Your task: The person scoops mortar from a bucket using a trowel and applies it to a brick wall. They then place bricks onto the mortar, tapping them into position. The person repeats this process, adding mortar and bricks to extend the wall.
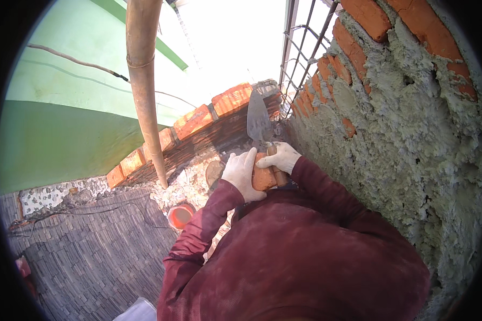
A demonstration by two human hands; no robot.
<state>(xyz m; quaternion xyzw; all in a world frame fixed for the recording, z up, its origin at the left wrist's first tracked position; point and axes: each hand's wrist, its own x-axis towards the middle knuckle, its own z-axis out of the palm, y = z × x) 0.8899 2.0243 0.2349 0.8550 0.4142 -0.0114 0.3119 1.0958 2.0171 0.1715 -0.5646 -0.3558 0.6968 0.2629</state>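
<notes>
An orange brick (263,174) sits upright close to my chest, between my two gloved hands. The fingers and palm of my left hand (240,175) are closed on its left side. My right hand (284,158) is wrapped round the wooden handle of a trowel (258,119) at the brick's right side. The trowel's grey pointed blade sticks out away from me, over the corner where a low brick wall (195,122) meets the rough wall on my right. Part of the brick is hidden by my left hand.
A tall mortar-smeared brick wall (380,144) rises close on my right. A bamboo pole (143,80) stands left of centre, near an orange bucket (181,216). Steel rebar (308,48) stands beyond. A green wall (64,142) is at the left, above grey patterned flooring (91,251).
</notes>
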